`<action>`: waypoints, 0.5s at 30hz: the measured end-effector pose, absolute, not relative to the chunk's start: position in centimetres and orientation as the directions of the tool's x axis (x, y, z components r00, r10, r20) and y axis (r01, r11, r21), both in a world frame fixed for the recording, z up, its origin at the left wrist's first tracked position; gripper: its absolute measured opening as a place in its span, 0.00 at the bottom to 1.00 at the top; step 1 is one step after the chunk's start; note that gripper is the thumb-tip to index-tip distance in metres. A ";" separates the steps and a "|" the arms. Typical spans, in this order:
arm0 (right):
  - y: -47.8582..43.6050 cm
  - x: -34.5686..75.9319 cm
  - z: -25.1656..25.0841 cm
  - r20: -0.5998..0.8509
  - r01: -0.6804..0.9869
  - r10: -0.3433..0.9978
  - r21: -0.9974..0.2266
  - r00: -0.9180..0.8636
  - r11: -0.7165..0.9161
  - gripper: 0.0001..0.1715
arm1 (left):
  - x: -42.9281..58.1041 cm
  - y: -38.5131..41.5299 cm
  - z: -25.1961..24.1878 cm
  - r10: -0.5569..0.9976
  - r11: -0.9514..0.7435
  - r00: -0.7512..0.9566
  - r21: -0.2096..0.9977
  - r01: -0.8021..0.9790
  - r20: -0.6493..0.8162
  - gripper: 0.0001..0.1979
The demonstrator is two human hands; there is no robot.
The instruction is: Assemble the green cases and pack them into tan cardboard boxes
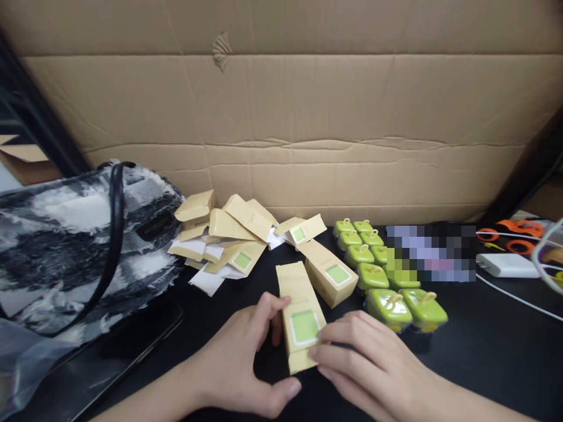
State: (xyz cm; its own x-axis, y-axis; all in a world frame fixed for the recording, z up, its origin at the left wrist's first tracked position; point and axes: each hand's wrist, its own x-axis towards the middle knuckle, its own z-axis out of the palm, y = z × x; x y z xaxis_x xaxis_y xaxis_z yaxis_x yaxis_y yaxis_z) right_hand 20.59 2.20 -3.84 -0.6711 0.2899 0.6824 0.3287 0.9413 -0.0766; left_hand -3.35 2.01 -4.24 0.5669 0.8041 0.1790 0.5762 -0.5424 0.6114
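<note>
1. Frayed black-and-white handbag (pixel 79 211) at far left, its black strap (pixel 115 217) arching across the front; a dark glossy slab (pixel 127 346) lies below it.
2. Heap of opened kraft cartons (pixel 246 223), overlapping, some with white inner faces showing.
3. Left hand (pixel 240 351), loosely curved: the index fingertip touches the near carton's left edge, while the thumb stands clear of it.
4. Near kraft carton (pixel 301 319), with a green printed square, located between the two hands above the black tabletop (pixel 475 363).
5. Second kraft carton (pixel 332 269), lying just beyond and to the right, bearing a similar green square.
6. Right hand (pixel 373 363), its fingertips grasping the near carton's lower right corner.
7. Green-lidded containers (pixel 373 275) with pale loop tabs, arranged in two columns; part of the right column is masked by pixelation.
8. White power adapter (pixel 508 265), with orange looped handles (pixel 519 246) just behind.
</note>
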 end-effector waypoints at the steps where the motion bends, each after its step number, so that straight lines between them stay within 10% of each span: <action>1: 2.2 20.7 -3.9 0.675 0.317 0.309 -0.116 -0.670 0.941 0.10 | -3.2 2.1 -4.1 0.813 -0.524 0.559 0.623 0.581 0.162 0.31; 15: 2.5 19.8 -4.3 0.713 0.322 0.317 -0.135 -0.625 0.937 0.14 | -2.7 2.4 -3.8 0.706 -0.707 0.598 0.324 0.629 0.379 0.17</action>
